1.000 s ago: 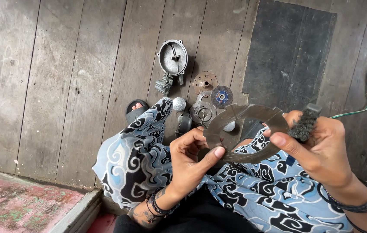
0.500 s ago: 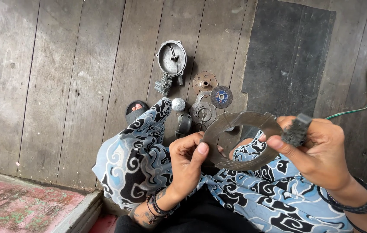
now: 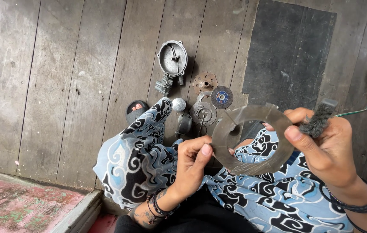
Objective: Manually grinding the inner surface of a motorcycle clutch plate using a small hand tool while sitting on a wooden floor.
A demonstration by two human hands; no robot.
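Head view, person seated on plank floor (image 3: pixel 62 86), patterned blue trousers (image 3: pixel 149 159).

Left hand (image 3: pixel 190 162): fingers closed, pinching the left edge of a flat grey metal ring (image 3: pixel 252 159), held upright above the lap.
Right hand (image 3: pixel 326 146): fingers closed on a small wire brush (image 3: pixel 319 118); the thumb also steadies the ring's right edge. Brush sits just beside the ring's upper right, not clearly touching it.

Ring surface looks dull and greyish; I cannot tell which parts are already brushed, so I judge cleaning as under way.

On the floor beyond the knees: round metal cover (image 3: pixel 172 58), a blue-centred disc (image 3: pixel 222 97), several small toothed discs (image 3: pixel 203 113), all lying apart from the hands. Dark mat (image 3: pixel 287 51) at upper right.
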